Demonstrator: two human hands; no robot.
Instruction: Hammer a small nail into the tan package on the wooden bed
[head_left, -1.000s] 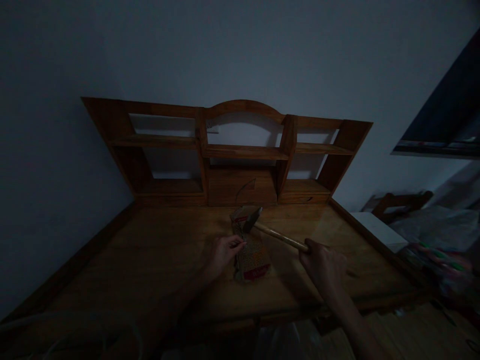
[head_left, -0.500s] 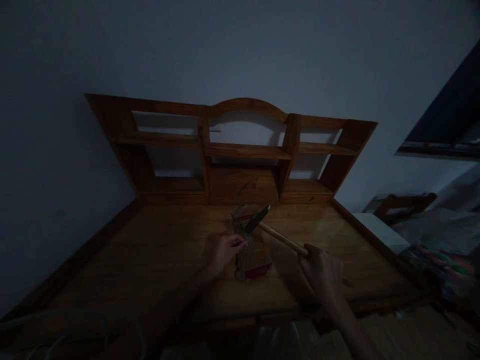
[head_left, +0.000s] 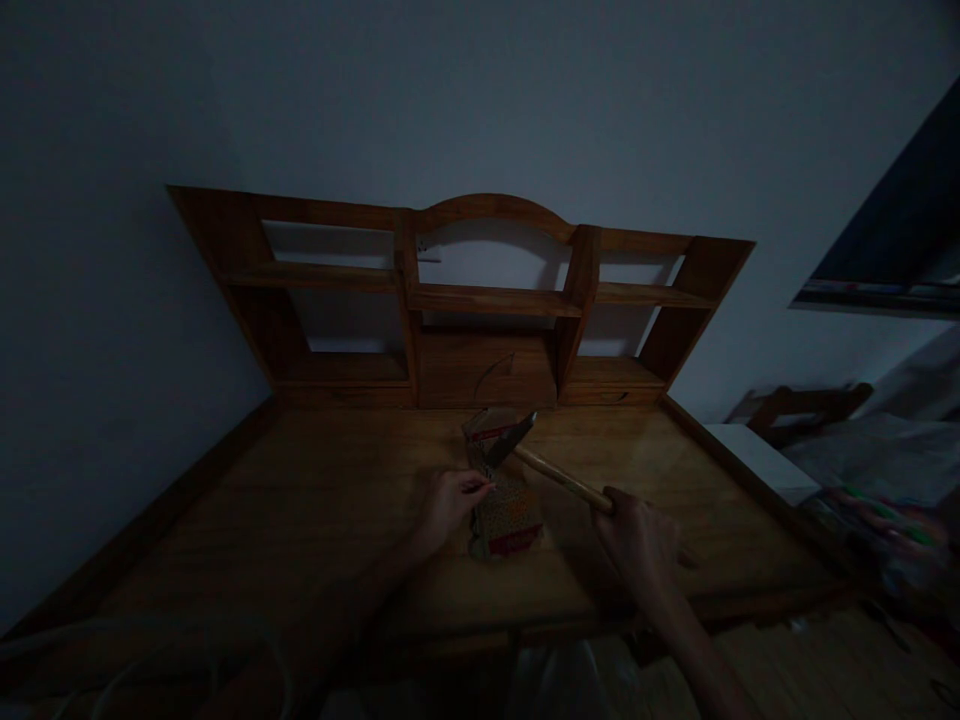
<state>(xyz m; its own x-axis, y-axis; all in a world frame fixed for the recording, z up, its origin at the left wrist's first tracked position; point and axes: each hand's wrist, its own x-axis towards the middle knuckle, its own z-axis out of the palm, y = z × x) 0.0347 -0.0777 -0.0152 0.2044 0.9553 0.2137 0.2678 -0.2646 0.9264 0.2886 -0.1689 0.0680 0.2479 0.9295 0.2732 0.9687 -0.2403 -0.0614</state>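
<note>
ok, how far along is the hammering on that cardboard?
Looks mid-job. Done: the printed cardboard is laid on the wooden desk. In hand: the right hand grips the hammer, its head over the cardboard; the left hand pinches beside it, on what is too dark to tell. Left: probably more hammering; neither hand has let go.

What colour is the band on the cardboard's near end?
The band is red, seen best in the head view.

Wooden-handled hammer (head_left: 562,477), tilted over red-printed cardboard (head_left: 511,515), worn, on wooden desk (head_left: 337,500).
</note>
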